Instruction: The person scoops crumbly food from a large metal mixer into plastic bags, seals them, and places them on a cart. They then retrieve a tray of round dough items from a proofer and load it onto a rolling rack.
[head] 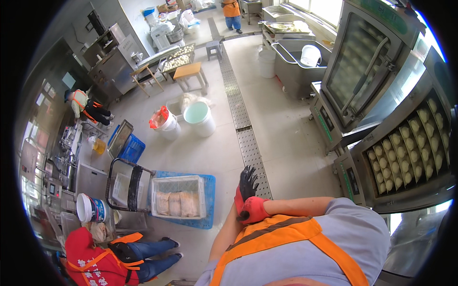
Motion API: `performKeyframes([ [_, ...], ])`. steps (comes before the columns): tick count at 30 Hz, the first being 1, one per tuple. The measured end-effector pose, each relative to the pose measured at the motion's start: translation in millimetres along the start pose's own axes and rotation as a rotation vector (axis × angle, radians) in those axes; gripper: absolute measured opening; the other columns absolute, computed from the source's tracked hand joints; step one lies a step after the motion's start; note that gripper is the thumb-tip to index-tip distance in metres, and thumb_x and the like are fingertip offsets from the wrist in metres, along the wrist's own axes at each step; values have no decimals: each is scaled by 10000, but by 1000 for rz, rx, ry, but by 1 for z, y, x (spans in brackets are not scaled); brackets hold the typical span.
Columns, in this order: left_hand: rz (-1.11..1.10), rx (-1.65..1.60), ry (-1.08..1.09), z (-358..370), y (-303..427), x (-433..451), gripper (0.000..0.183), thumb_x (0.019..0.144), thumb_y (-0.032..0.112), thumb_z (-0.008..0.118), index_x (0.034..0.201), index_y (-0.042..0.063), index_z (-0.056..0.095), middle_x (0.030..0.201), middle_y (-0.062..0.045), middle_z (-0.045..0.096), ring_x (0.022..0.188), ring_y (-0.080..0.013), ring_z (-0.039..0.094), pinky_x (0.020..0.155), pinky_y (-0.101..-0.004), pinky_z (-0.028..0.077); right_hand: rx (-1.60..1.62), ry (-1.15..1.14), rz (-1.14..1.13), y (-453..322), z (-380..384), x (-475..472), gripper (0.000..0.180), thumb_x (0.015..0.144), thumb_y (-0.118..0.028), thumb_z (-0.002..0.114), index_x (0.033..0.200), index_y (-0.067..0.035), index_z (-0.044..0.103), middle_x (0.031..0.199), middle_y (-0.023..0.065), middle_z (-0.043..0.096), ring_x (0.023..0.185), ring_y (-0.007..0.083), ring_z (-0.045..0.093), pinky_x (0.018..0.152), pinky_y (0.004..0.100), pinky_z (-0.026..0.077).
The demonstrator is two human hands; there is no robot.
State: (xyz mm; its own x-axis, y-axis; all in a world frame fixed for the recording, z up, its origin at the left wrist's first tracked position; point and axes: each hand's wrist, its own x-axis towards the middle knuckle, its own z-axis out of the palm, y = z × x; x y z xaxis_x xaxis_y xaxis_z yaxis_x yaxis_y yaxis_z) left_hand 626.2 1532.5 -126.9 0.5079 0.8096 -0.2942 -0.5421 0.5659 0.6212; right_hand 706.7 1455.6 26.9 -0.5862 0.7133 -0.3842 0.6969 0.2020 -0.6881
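My left hand [247,183], in a red work glove with a black coating, reaches out in front of my orange apron [275,228]. Its fingers are spread and hold nothing. Across the left wrist lies my right hand [253,210] in a matching glove, its black fingertips curled around the wrist near the glove's cuff. Beneath the left hand runs a perforated metal drain cover [252,150] set in the floor. On my right, a steel cabinet with racks of round dough buns [400,161] stands beside another glass-doored cabinet [361,64].
A platform trolley [211,200] at left carries a white crate [154,203] with several bags. White buckets [200,119] stand ahead, beyond them a wooden stool [188,70]. Co-workers are a person in red [80,254], one at the left machines [80,98] and one far ahead [232,12].
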Motion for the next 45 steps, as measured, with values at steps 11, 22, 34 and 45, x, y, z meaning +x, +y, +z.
performKeyframes([
  [11,-417,433,-367,28,-3,-2,627,1087,592,241,1559,224,431,1505,-36,566,1445,-210,408,1181,-444,227,65,78,91,7,20,-22,416,889,-473,658,821,-71,742,910,173,731,883,374,690,827,450,529],
  [22,-608,356,-113,-31,-119,74,554,1063,471,499,1326,1,628,1243,-144,691,1133,-317,649,1012,-462,501,555,508,261,97,25,-104,494,956,-520,620,1263,-137,673,1115,144,689,1047,325,646,909,435,495],
  [34,-950,1141,188,-113,-135,131,577,1019,551,519,1363,90,562,1366,-122,563,1167,-310,576,932,-446,443,1415,1898,25,318,-15,-310,651,1048,-416,589,1597,-145,366,1466,-16,557,1324,100,503,1030,244,396],
  [45,-1039,1404,-144,23,-196,285,422,999,485,573,1215,126,619,1095,-63,654,898,-253,636,727,-401,460,-164,3014,2461,270,180,-664,706,816,-462,794,1259,45,581,1268,198,617,1181,349,609,995,498,500],
])
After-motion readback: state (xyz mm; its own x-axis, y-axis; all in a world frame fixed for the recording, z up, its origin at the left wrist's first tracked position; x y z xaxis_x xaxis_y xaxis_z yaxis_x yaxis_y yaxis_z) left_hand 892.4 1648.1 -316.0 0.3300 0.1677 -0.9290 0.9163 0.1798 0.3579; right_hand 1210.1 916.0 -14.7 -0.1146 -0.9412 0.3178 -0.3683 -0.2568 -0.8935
